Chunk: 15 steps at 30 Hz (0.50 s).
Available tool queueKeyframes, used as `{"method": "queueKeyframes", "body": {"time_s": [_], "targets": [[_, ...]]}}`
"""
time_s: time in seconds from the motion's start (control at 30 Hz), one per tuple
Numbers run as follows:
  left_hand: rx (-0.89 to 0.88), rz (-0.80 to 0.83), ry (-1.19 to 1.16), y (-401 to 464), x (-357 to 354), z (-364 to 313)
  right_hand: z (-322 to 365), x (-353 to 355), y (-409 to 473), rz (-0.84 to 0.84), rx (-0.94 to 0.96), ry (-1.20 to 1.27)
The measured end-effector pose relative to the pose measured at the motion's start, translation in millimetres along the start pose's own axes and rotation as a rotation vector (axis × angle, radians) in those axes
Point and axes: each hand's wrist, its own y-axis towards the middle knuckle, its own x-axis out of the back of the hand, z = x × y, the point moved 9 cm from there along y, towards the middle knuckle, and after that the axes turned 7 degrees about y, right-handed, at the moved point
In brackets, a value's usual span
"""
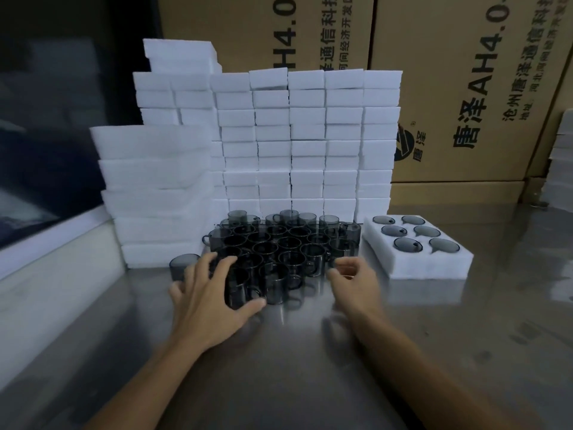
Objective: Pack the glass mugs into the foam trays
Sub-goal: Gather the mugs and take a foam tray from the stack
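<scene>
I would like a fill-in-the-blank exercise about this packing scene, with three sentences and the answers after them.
1. The foam tray right of the loose glass mugs has ___ cavities.
2. The left hand reaches over the mugs on the ___ edge of the cluster.
3. The printed boxes behind the foam stacks are made of ___.

Answers: six; near; cardboard

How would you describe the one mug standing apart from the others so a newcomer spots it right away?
Start at the tall wall of white foam blocks on the steel table; in front of it sits a cluster of smoky glass mugs. Look just left of that cluster, beside the left hand: the lone mug stands by itself, not packed among the others.
</scene>
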Motion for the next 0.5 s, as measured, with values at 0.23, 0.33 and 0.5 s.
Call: {"method": "queueKeyframes", "body": {"time_s": [0.23,0.33,0.5], "targets": [[0.054,-0.249,-0.229,60.4,68.0,19.0,-2.9,-14.5,1.3,0.026,0.043,-0.101],[0.044,-0.27,-0.16,100.8,98.8,29.3,-8.2,-11.9,7.8,0.038,-0.019,-0.07],[0.071,-0.324,-0.022,161.0,141.0,45.7,-7.1,-12.8,12.7,0.034,-0.006,0.055]]}}
